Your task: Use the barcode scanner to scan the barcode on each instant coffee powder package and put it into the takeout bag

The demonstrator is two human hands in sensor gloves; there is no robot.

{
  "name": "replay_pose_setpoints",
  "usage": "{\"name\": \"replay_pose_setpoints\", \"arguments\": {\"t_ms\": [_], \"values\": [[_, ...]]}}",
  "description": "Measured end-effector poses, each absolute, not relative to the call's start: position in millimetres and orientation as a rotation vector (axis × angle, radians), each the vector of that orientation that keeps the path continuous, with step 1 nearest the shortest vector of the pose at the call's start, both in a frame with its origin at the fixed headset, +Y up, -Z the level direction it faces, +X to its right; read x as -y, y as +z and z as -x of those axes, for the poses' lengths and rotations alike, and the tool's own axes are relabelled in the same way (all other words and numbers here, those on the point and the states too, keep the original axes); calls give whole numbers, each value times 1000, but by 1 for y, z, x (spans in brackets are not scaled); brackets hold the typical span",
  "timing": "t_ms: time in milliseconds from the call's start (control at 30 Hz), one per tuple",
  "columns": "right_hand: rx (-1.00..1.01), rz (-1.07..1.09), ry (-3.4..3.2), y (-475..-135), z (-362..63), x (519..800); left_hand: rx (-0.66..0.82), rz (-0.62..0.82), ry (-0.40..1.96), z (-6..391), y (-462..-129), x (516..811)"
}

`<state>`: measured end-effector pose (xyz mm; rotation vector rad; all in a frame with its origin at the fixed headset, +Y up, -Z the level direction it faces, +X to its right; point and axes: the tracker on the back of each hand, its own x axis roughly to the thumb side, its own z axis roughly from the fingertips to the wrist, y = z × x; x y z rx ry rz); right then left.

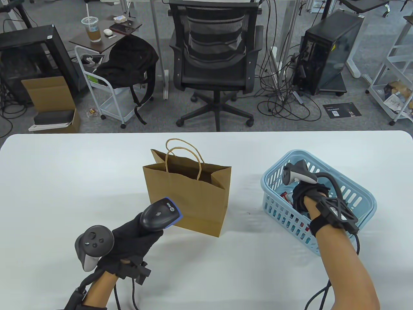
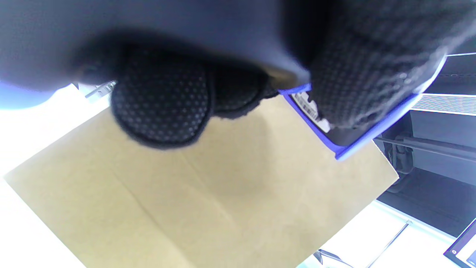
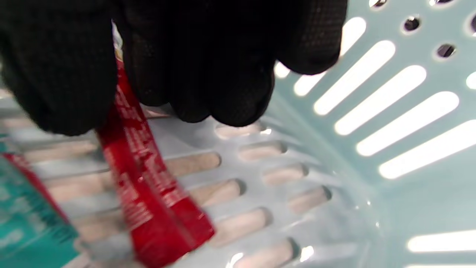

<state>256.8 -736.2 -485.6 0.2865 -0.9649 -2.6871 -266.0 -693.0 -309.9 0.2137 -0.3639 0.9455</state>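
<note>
— While the left hand (image 1: 129, 239) is raised over the near left part of the white counter (image 1: 64, 180), what does it hold?

— It grips the barcode scanner (image 1: 160, 214), with the gloved fingers (image 2: 160, 108) curled round the handle. The scanner head, dark grey with a blue edge, points toward the brown paper takeout bag (image 1: 188, 197). In the left wrist view the blue edge of the scanner (image 2: 349, 145) shows in front of the flat brown side of the bag (image 2: 208, 201).

— How does the bag stand?

— Upright near the middle of the counter, its mouth open and the two paper handles standing up. I cannot see what is inside.

— And the right hand (image 1: 306, 195)?

— It is down inside the light blue basket (image 1: 364, 200), which stands on the right part of the counter, well apart from the bag. In the right wrist view the thumb and fingers (image 3: 230, 85) pinch the top of a red instant coffee package (image 3: 148, 193), a narrow stick. The picture is blurred, so I cannot tell if its low end touches the basket floor (image 3: 297, 223).

— Is anything else in the basket?

— A green package (image 3: 26, 227) lies at the left edge of that view, beside the red one. From the table view more packages show only as small red spots through the slots.
</note>
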Motion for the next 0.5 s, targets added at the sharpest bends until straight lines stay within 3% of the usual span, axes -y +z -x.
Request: {"name": "replay_pose_setpoints", "arguments": {"t_ms": [500], "values": [[934, -256, -2737, -486, -257, 730, 358, -211, 942, 266, -311, 693]]}}
